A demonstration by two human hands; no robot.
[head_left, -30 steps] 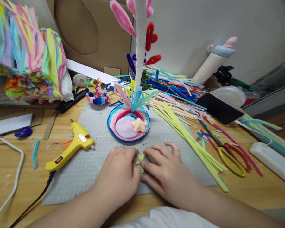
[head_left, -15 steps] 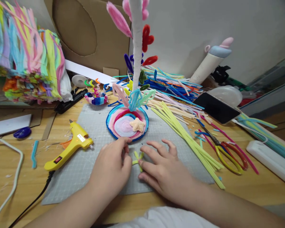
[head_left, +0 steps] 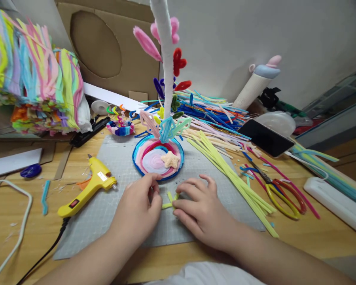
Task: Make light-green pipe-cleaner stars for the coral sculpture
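A small yellow-green pipe cleaner piece (head_left: 167, 206), bent into several short arms, sits low over the grey cutting mat (head_left: 86, 237). My right hand (head_left: 200, 209) pinches it from the right with thumb and fingertips, the other fingers spread. From the left, my left hand (head_left: 141, 208) is curled closed at the piece's left arm; its fingertips are partly hidden. Just beyond both hands stands a round coiled base (head_left: 138, 160) in blue, pink and white, with a cream star (head_left: 170, 159) on it. A white wrapped stem (head_left: 167, 71) with coloured petals rises behind the base.
A yellow hot glue gun (head_left: 91, 186) lies to the left, its black cord toward me. On the right are loose yellow-green pipe cleaners (head_left: 234, 176), scissors (head_left: 280, 194), a phone (head_left: 264, 136) and a white power strip (head_left: 335, 204). Bundled pipe cleaners (head_left: 38, 75) stand back left.
The view has shifted slightly. My right fingers have drawn in closer around the yellow-green piece, covering more of its right side. My left hand stays about the same, against the left arm.
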